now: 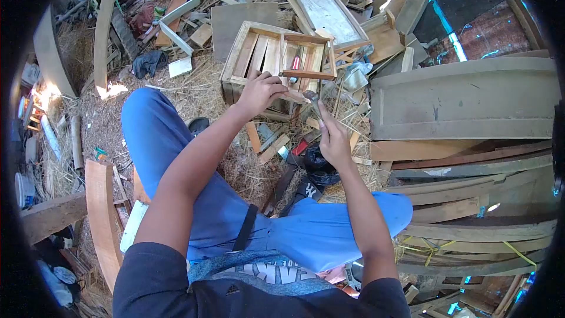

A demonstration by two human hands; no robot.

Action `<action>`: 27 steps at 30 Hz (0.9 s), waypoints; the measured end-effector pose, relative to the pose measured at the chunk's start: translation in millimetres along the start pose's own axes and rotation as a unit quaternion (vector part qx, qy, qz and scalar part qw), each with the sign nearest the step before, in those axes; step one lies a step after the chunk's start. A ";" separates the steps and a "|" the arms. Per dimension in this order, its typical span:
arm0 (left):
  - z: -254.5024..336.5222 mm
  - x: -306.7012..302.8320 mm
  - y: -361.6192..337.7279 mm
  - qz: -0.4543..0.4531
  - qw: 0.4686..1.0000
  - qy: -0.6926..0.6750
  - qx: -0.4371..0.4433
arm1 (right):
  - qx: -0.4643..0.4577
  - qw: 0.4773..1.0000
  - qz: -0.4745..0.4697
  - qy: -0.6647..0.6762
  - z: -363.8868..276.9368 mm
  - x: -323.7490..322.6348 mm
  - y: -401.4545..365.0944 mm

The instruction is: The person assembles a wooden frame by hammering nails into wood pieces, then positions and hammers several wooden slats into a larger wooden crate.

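Left hand (259, 92) pinches strip (310, 75) end on crate (236, 53); right hand (334, 141) fisted round hammer (312, 98) (head raised). Slats (259, 53) laid; strip apparently unnailed.

Our right hand (334, 138) covers most of the handle of the hammer (311, 97), so we see only its head. Our left hand (262, 91), closed on the crate (259, 53), hides part of its near edge. The red thing (295, 62) inside the crate is too small to tell. The dark border (12, 306) cuts off all corners.

Blue trousers (170, 153), pale wooden crate (236, 53), reddish slat (312, 75)
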State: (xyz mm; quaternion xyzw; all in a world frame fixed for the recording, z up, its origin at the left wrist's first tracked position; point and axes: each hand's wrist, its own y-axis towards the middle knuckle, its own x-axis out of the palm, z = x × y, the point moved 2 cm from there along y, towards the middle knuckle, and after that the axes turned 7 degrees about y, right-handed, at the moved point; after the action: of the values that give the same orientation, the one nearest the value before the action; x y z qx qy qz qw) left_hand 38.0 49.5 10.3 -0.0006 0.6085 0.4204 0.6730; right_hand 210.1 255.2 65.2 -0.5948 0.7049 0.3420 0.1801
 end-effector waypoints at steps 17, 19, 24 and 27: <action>1.9 1.6 0.8 0.012 1.000 0.014 -0.003 | -0.049 0.998 0.038 0.021 16.8 5.7 11.4; 1.9 3.1 2.5 0.017 1.000 0.020 -0.001 | -0.042 0.996 -0.011 -0.084 19.0 11.5 11.5; 1.3 4.9 1.9 0.008 1.000 0.021 -0.003 | -0.013 0.999 -0.002 -0.051 17.4 9.3 10.2; 0.7 6.4 1.6 0.020 1.000 0.017 0.000 | -0.029 0.998 0.000 -0.050 18.9 9.0 10.5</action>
State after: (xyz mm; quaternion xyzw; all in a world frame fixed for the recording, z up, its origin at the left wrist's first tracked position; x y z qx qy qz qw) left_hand 37.1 54.4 6.1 0.0049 0.6197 0.4337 0.6541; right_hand 195.1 262.6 48.8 -0.5824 0.6846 0.3912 0.1977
